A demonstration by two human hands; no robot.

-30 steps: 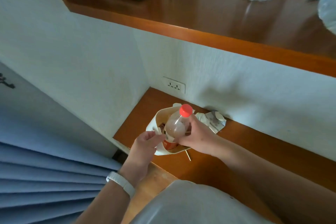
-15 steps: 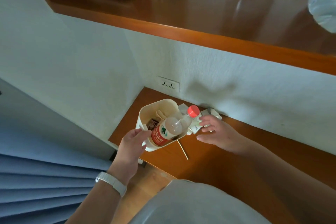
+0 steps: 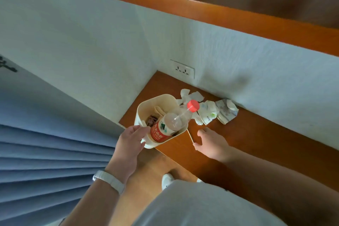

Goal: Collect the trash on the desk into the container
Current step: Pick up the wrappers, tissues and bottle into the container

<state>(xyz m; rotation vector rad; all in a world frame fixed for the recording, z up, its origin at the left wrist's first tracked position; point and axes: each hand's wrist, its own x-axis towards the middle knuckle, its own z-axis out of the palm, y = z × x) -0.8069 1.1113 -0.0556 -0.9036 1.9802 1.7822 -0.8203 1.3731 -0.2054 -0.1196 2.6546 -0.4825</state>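
Note:
A cream plastic container [image 3: 145, 105] sits at the left end of the wooden desk [image 3: 266, 145], and my left hand [image 3: 131, 140] grips its near rim. A clear plastic bottle [image 3: 171, 123] with a red cap and red label lies slanted inside it, neck sticking out over the rim. A dark wrapper [image 3: 151, 120] is in there too. A thin wooden stick [image 3: 190, 135] lies on the desk just right of the container; my right hand [image 3: 211, 143] hovers over its near end, fingers spread. Crumpled white papers [image 3: 211, 112] lie against the wall behind.
A wall socket [image 3: 182, 69] sits above the desk's back corner. A wooden shelf [image 3: 238, 14] overhangs the desk. Blue curtain folds [image 3: 45, 161] hang at the left. My grey shorts and a white shoe [image 3: 167, 180] are below, over the wood floor.
My right hand let go of the bottle, which now rests in the container, then drew back from the papers toward the stick. The view has tilted downward.

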